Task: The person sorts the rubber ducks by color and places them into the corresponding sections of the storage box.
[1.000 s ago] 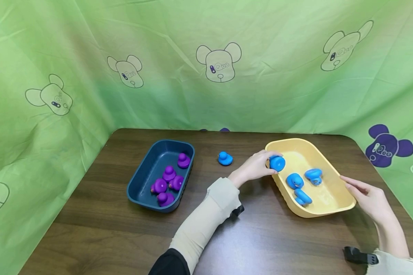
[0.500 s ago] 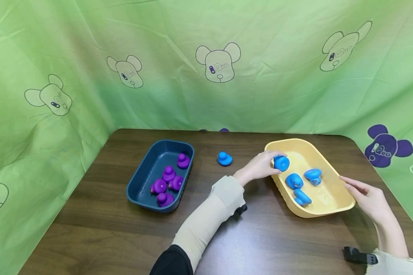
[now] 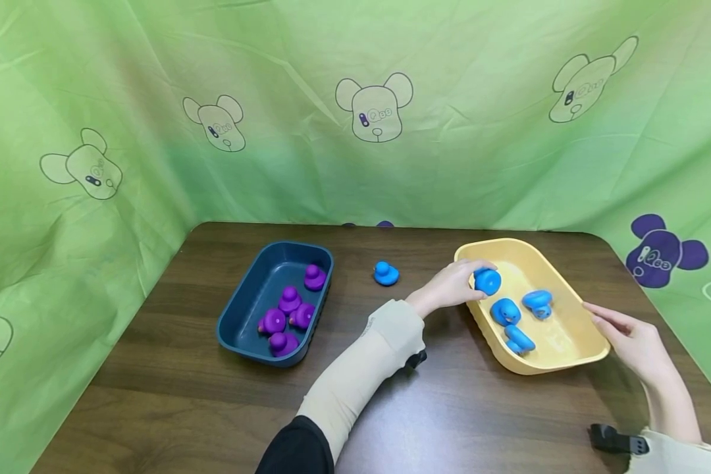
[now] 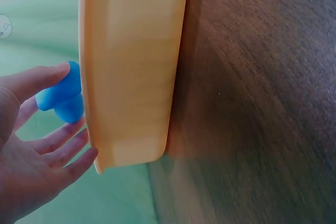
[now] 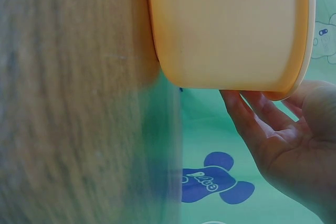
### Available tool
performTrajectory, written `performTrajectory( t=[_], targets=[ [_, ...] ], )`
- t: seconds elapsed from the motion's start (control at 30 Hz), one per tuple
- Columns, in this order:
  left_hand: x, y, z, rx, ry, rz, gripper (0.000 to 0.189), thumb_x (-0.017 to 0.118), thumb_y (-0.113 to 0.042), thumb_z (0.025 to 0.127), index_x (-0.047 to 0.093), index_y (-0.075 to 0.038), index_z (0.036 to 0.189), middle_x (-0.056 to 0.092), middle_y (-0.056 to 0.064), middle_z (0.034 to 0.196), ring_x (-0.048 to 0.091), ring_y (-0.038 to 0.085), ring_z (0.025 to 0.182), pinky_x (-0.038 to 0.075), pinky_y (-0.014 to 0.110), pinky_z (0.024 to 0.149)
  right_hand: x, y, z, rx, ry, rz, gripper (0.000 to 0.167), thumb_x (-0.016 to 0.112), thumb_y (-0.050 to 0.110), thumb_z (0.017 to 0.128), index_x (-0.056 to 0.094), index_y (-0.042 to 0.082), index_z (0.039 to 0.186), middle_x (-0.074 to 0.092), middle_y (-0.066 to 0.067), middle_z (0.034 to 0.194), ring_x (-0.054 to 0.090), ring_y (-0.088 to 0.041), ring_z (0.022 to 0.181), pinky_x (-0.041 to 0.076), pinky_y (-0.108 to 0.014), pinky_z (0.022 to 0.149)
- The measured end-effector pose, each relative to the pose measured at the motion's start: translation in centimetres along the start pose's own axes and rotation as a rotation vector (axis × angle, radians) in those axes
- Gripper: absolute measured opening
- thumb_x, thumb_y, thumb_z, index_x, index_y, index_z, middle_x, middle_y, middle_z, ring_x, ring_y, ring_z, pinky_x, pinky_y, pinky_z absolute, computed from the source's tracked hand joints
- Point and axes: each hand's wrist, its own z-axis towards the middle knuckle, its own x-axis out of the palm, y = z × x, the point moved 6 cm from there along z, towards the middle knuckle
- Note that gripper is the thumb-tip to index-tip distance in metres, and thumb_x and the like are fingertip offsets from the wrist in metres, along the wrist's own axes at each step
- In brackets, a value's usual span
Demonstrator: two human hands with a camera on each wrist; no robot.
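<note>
My left hand [image 3: 447, 284] pinches a blue rubber duck [image 3: 488, 282] between thumb and fingers, over the left side of the yellow basin [image 3: 512, 257]. From the left wrist, that duck [image 4: 63, 95] shows just beyond the basin's rim, thumb on one side and fingers on the other. Three more blue ducks [image 3: 505, 311] lie inside the basin, some tipped over. At the basin's right side, my right hand [image 3: 636, 345] touches the wall near the rim. The right wrist view shows its fingers [image 5: 239, 111] extended against the outside of the basin [image 5: 231, 35].
Another blue duck [image 3: 386, 273] sits on the wooden table [image 3: 172, 408] between the two basins. A dark blue basin [image 3: 245, 296] on the left holds several purple ducks [image 3: 289, 299]. A green printed cloth [image 3: 284, 178] hangs behind the table.
My left hand has shifted slightly right, carrying the blue duck farther in over the yellow basin's rim. The right hand stays at the basin's side.
</note>
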Motion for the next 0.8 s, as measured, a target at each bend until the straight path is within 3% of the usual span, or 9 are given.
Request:
performTrajectory(
  t=[0.27, 0.6, 0.8],
  targets=[
    [0.2, 0.3, 0.3, -0.016, -0.005, 0.026, 0.05, 0.065, -0.025, 0.08, 0.047, -0.017, 0.126, 0.054, 0.0, 0.117, 0.046, 0.008, 0.105, 0.034, 0.012, 0.086, 0.0, 0.0, 0.1, -0.012, -0.002, -0.006, 0.029, 0.05, 0.021, 0.091, 0.057, 0.028, 0.118, 0.041, 0.048, 0.087, 0.034, 0.028, 0.081, 0.028, 0.002, 0.064],
    [0.1, 1.3, -0.3, -0.111, -0.075, -0.008, 0.043, 0.061, -0.023, 0.084, 0.049, -0.019, 0.125, 0.049, 0.0, 0.125, 0.043, 0.014, 0.113, 0.035, 0.018, 0.09, 0.0, -0.1, 0.1, -0.003, 0.001, -0.01, 0.03, 0.05, 0.022, 0.091, 0.056, 0.027, 0.12, 0.041, 0.048, 0.087, 0.034, 0.028, 0.081, 0.027, 0.002, 0.064],
    [-0.5, 1.5, -1.1, -0.075, -0.134, -0.036, 0.034, 0.061, -0.02, 0.084, 0.056, -0.016, 0.117, 0.053, 0.003, 0.116, 0.047, 0.013, 0.103, 0.037, 0.016, 0.082, 0.0, -0.1, 0.1, 0.003, 0.003, -0.004, 0.03, 0.049, 0.022, 0.091, 0.056, 0.028, 0.119, 0.041, 0.047, 0.087, 0.034, 0.028, 0.081, 0.027, 0.002, 0.063]
  ],
)
